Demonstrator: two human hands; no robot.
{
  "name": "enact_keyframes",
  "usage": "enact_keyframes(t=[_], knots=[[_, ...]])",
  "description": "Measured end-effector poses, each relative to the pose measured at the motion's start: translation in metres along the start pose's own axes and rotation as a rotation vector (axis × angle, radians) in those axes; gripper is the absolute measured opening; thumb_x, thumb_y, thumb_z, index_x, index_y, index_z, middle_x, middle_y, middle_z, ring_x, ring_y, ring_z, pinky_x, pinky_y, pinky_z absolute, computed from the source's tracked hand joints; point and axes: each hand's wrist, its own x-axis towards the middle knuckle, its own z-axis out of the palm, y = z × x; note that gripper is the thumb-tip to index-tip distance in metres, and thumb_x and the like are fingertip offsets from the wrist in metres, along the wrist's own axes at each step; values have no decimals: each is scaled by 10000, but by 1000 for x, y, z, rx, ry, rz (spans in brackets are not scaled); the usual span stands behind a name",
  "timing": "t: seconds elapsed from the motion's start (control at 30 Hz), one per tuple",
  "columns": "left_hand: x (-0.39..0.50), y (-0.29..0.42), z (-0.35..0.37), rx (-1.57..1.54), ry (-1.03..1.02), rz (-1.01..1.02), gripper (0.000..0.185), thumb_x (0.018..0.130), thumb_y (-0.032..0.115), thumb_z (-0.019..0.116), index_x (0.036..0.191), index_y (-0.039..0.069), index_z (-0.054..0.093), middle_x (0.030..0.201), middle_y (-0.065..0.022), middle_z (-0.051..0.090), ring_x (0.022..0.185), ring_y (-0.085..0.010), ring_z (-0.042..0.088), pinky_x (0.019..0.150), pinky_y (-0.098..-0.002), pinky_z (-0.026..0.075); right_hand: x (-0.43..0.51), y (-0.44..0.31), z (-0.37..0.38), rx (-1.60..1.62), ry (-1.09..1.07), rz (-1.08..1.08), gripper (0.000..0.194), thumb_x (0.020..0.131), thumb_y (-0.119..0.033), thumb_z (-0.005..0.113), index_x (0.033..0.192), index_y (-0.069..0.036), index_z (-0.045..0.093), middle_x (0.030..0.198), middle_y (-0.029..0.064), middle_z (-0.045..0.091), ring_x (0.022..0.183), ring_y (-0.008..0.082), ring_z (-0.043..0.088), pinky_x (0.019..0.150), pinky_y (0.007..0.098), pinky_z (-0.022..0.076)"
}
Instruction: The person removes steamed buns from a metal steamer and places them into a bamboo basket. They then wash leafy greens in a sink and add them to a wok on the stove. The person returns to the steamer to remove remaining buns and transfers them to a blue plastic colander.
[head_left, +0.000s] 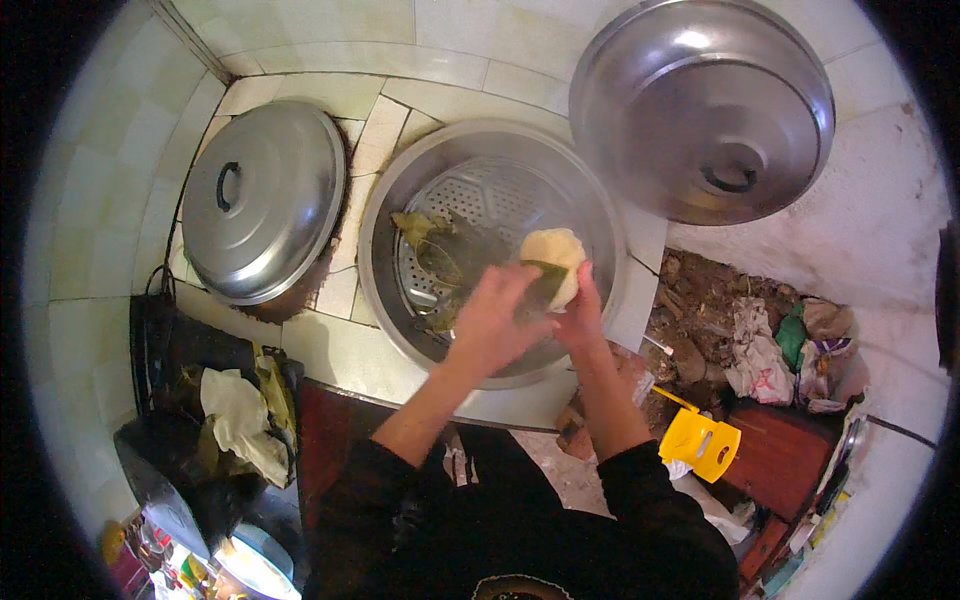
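A pale steamed bun (568, 289) is in my right hand (585, 315), above the right side of a large metal steamer pot (375, 247). My left hand (491, 319), slightly blurred, is at a green-brown leaf (549, 279) that lies against the bun's near side; its fingers touch or pinch the leaf's edge. Inside the pot is a perforated steamer tray (487, 187). Several wet-looking leaves (439, 255) lie on the tray's left part. Haze, perhaps steam, blurs the pot's middle, and my hands hide its near right part.
A domed metal lid (274, 202) rests on the tiled counter (337, 352) at left. Another large lid (697, 112) leans at the upper right. Crumpled leaves and a cloth-like piece (244, 424) lie at lower left. A yellow plastic object (701, 442) and crumpled paper (757, 360) are at right.
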Motion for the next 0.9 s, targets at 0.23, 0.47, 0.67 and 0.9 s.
enact_keyframes(t=[0.23,0.47,0.67,0.9], knots=[[-6,-2,-8,-135,-47,-184,127,844,111,687,935,63,612,844,-96,614,762,-260,634,685,-363,515,1,18,12,37,-48,-132,643,950,-549,462,1388,-79,427,1335,121,530,1204,299,528,1014,460,423],[-1,-55,-73,-902,70,-657,154,895,139,653,979,16,615,900,-113,657,762,-183,641,690,-343,522,-5,10,1,315,-201,-154,846,886,-714,398,1412,-51,399,1384,183,479,1270,422,455,1055,552,381],[-24,-50,-51,325,148,-199,382,860,221,656,1187,32,601,1160,-194,626,1065,-339,598,904,-442,471,-27,11,5,227,-221,-170,869,882,-737,364,1404,-43,405,1399,213,458,1274,443,445,1062,567,372],[-55,40,-29,-277,-166,-437,465,797,179,728,1183,35,513,1053,-167,654,984,-310,648,926,-392,463,-57,32,29,301,-193,-186,809,903,-716,352,1339,-49,492,1300,142,568,1163,328,559,999,476,447]])
